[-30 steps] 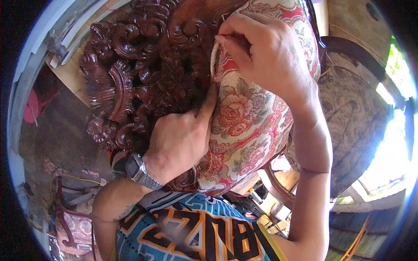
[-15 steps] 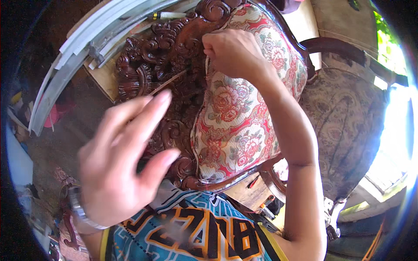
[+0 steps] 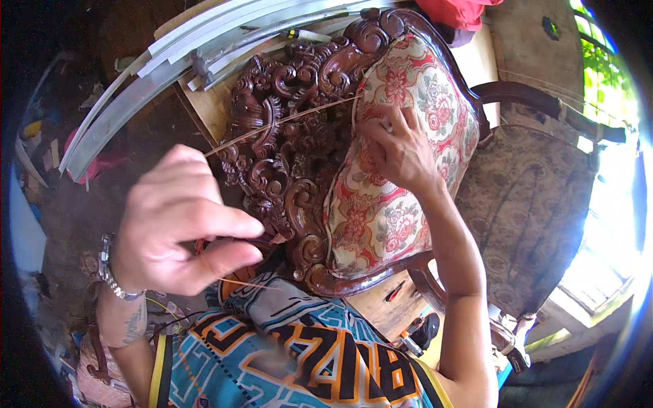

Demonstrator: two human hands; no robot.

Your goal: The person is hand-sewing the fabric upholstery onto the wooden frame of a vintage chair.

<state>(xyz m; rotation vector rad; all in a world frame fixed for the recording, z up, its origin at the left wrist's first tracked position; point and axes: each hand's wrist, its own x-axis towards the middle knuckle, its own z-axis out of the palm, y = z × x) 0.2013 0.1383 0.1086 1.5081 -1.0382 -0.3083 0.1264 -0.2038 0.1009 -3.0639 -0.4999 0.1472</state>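
Observation:
A floral red-and-cream upholstered panel (image 3: 398, 224) sits in a dark, glossy carved wooden chair frame (image 3: 299, 211). My left hand (image 3: 180, 228) is closed round a thin tan cord or trim strip (image 3: 292, 117), left of the frame. From that hand the strip runs taut over the carving to the panel's upper left edge. A loose end shows below the thumb. My right hand (image 3: 405, 146) rests on the fabric close to that edge, fingers bent and apart, nothing visible in them; its thumb is hidden.
Long pale strips and a metal tube (image 3: 156, 75) lie at the upper left. A second chair with a worn patterned back (image 3: 524, 204) stands at the right. Red cloth (image 3: 459, 12) hangs at the top. Small tools (image 3: 418, 333) lie on a board below the panel.
My left hand has gone from spread fingers to closed on the strip, which now stretches taut. My right hand has shifted from the panel's upper edge down onto the fabric, its fist loosened.

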